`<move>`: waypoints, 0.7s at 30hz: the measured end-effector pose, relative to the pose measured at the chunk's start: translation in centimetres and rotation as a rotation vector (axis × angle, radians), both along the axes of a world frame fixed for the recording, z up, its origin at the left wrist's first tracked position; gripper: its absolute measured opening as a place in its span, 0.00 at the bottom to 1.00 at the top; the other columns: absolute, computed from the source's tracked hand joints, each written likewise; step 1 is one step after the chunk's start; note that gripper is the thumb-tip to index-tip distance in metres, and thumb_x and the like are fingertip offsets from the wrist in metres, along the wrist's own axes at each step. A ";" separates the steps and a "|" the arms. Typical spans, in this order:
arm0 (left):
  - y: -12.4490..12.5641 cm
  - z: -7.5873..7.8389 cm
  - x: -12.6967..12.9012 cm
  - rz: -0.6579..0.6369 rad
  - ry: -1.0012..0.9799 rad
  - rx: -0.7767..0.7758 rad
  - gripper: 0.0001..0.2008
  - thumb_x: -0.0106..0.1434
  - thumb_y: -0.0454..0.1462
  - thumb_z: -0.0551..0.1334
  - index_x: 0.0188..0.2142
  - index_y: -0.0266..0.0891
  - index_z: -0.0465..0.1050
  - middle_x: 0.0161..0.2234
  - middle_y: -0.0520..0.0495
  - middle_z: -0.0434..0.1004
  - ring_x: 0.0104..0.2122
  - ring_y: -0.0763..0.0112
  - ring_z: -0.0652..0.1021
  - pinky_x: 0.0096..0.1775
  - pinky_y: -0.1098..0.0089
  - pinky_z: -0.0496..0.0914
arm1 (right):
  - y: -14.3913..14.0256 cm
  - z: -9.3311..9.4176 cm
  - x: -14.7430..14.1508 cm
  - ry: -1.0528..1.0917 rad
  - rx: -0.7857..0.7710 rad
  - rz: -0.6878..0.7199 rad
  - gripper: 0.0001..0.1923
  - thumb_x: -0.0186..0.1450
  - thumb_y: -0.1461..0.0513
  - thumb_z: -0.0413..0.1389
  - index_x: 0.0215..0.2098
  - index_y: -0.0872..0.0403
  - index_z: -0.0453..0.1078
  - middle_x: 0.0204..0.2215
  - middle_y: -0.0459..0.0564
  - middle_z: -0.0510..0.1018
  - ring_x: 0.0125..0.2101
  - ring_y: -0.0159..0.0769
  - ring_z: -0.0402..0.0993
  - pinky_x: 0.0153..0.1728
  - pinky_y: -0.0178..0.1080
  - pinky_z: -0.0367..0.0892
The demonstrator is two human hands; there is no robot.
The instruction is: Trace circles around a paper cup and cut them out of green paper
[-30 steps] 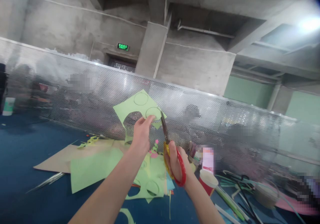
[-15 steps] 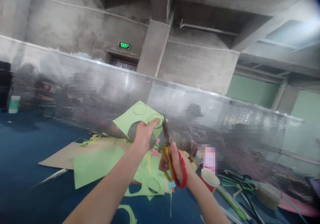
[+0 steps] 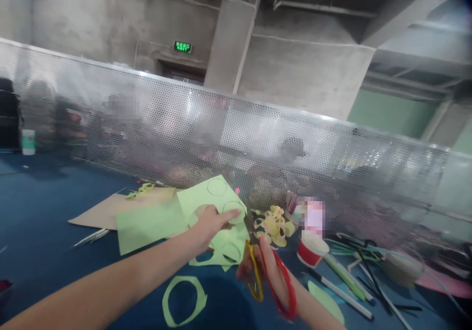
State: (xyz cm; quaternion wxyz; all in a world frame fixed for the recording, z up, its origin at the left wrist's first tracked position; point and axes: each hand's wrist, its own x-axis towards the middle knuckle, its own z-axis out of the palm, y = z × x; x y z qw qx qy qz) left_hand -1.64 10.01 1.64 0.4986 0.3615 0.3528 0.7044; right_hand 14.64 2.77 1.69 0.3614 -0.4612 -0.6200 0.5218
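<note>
My left hand (image 3: 212,223) pinches a light green paper sheet (image 3: 206,197) with pencilled circles and a round hole cut in it, held low over the blue table (image 3: 44,192). My right hand (image 3: 271,276) grips scissors (image 3: 263,271) with one yellow and one red handle loop. The blades point up at the sheet's right edge beside a drawn circle (image 3: 233,207), and look slightly apart.
More green sheets (image 3: 147,224), brown cardboard (image 3: 106,212) and a green paper ring (image 3: 183,300) lie on the table. A red paper cup (image 3: 311,251), yellow paper curls (image 3: 275,224), pens and sticks (image 3: 350,281) crowd the right. A perforated metal screen (image 3: 258,138) runs behind.
Both hands have dropped with the sheet and scissors from in front of the screen to just above the table. The view has tilted down and the handles now look spread wider.
</note>
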 end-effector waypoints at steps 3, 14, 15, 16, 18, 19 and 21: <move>-1.5 -1.3 0.0 -0.149 0.141 -0.117 0.16 0.39 0.43 0.76 0.21 0.39 0.73 0.19 0.46 0.75 0.27 0.56 0.79 0.30 0.65 0.69 | -0.3 -2.2 -0.1 0.002 -0.020 -0.027 0.37 0.55 0.28 0.38 0.19 0.51 0.58 0.16 0.47 0.70 0.23 0.36 0.72 0.29 0.37 0.67; -6.1 -1.3 0.0 -0.274 0.248 -0.042 0.16 0.53 0.48 0.69 0.30 0.37 0.82 0.34 0.41 0.83 0.32 0.60 0.80 0.39 0.65 0.71 | -2.5 -4.1 0.6 0.001 0.098 0.055 0.36 0.62 0.33 0.34 0.25 0.53 0.59 0.18 0.41 0.62 0.18 0.28 0.62 0.21 0.32 0.59; -6.3 -1.3 0.0 -0.269 0.251 -0.035 0.16 0.53 0.48 0.69 0.31 0.37 0.82 0.34 0.40 0.83 0.33 0.60 0.80 0.39 0.65 0.72 | -2.8 -3.9 0.6 -0.008 0.123 0.054 0.35 0.64 0.34 0.34 0.25 0.53 0.59 0.18 0.41 0.61 0.18 0.28 0.62 0.22 0.32 0.59; -6.6 -1.2 0.0 -0.259 0.252 -0.031 0.16 0.53 0.48 0.69 0.31 0.37 0.82 0.34 0.40 0.83 0.33 0.60 0.80 0.40 0.65 0.72 | -3.1 -3.8 0.7 -0.015 0.129 0.060 0.35 0.65 0.35 0.33 0.25 0.53 0.60 0.18 0.41 0.61 0.19 0.29 0.61 0.22 0.32 0.59; -7.1 -1.1 0.0 -0.241 0.255 -0.024 0.15 0.53 0.47 0.70 0.31 0.36 0.82 0.35 0.39 0.83 0.35 0.59 0.80 0.41 0.64 0.72 | -3.5 -3.7 0.7 -0.014 0.124 0.078 0.35 0.65 0.35 0.32 0.26 0.53 0.60 0.17 0.41 0.62 0.18 0.29 0.61 0.21 0.33 0.58; -7.4 -1.0 0.0 -0.233 0.256 -0.020 0.15 0.53 0.46 0.70 0.31 0.35 0.82 0.35 0.38 0.83 0.35 0.58 0.80 0.42 0.63 0.72 | -3.7 -3.6 0.7 -0.012 0.124 0.087 0.35 0.64 0.34 0.32 0.26 0.53 0.60 0.17 0.41 0.62 0.18 0.29 0.61 0.21 0.33 0.58; -8.0 -0.9 0.0 -0.221 0.254 -0.009 0.15 0.53 0.46 0.70 0.32 0.35 0.82 0.36 0.37 0.83 0.36 0.58 0.80 0.43 0.63 0.72 | -4.0 -3.5 0.6 -0.008 0.127 0.103 0.36 0.63 0.33 0.32 0.26 0.53 0.60 0.17 0.41 0.62 0.18 0.29 0.60 0.21 0.33 0.58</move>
